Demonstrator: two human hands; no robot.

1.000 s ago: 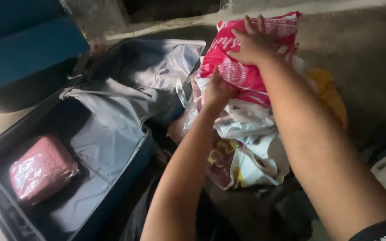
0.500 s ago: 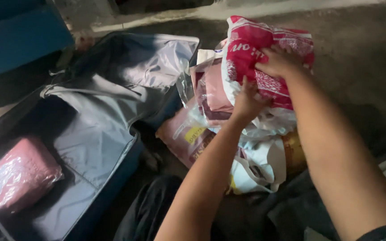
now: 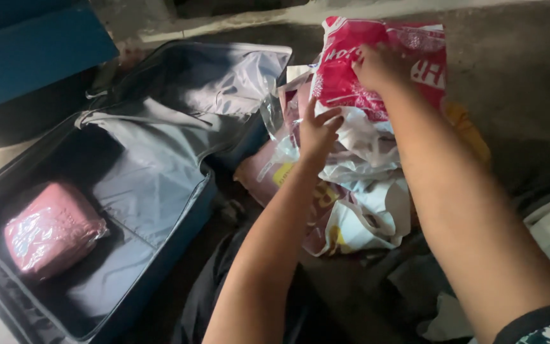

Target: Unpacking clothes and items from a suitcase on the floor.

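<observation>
From the head camera, your right hand (image 3: pixel 380 64) sits at the top of the pile, fingers curled closed around the upper part of a red and white plastic bag (image 3: pixel 377 57), which it holds up against the heap. Your left hand (image 3: pixel 318 130) is just below it, fingers spread and loose, pressing on the white plastic bags (image 3: pixel 364 153) under the red one; it is touching them, and whether it has any real hold on them cannot be told. Those bags lie crumpled in a heap on the dark floor, with a pinkish packet (image 3: pixel 268 178) at the heap's left edge and a yellow-orange piece (image 3: pixel 469 130) poking out on its right side. To your left an open blue suitcase (image 3: pixel 160 255) lies flat, its grey lining (image 3: pixel 154 165) rumpled across the middle hinge. In the near half of the case rests a pink bundle wrapped in clear plastic (image 3: pixel 52 229), well apart from both hands. Dark cloth (image 3: pixel 377 293) lies on the floor between your forearms, near the bottom of the view.
</observation>
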